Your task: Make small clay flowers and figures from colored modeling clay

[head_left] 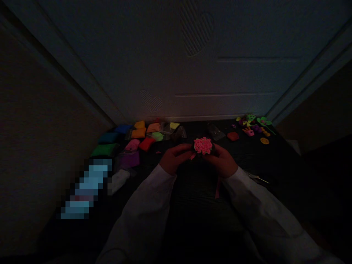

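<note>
Between my two hands is a small bouquet of pink clay flowers, with a dark wrap around its edge. My left hand grips it from the left, thumb and fingers closed on the wrap. From the other side my right hand holds it the same way; some fingers of both hands are hidden. A small pink piece sticks out at the bouquet's lower left. Below my right wrist lies a pink strip on the dark table. The scene is very dim.
Several bags of coloured clay, among them a green one and a red one, lie at left. Small clay flowers and a yellow disc are back right. Scissors rest beside my right sleeve. A bright pixelated patch covers the left edge.
</note>
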Demonstrator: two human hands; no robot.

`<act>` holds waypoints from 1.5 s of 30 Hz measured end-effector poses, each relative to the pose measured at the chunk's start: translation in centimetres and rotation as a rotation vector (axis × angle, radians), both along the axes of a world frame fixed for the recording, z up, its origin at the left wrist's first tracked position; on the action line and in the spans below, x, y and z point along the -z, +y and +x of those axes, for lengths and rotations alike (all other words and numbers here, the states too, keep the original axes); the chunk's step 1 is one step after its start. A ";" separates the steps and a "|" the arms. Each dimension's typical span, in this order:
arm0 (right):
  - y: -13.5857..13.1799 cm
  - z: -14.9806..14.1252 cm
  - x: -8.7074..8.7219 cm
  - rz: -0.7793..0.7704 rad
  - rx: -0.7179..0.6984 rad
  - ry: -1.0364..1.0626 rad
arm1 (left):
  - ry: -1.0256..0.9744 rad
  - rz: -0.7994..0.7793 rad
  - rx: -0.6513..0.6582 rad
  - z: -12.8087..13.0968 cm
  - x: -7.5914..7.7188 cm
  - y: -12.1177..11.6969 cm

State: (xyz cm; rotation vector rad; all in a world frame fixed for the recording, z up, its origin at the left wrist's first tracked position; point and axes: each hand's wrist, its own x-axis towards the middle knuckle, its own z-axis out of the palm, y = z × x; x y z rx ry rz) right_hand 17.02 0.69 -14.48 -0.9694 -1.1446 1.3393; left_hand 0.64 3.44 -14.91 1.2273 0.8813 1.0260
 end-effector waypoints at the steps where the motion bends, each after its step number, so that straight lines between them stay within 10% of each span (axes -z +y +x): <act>1: 0.0 0.0 -0.1 0.000 0.007 -0.018 | 0.012 -0.004 -0.011 0.1 0.1 0.1; 14: 0.2 -0.1 0.4 -0.045 0.000 -0.079 | -0.385 -0.507 0.062 1.4 -0.1 -0.7; 45: 0.1 0.0 0.4 -0.063 0.082 -0.195 | -0.970 -0.330 -0.148 -3.8 -1.3 1.5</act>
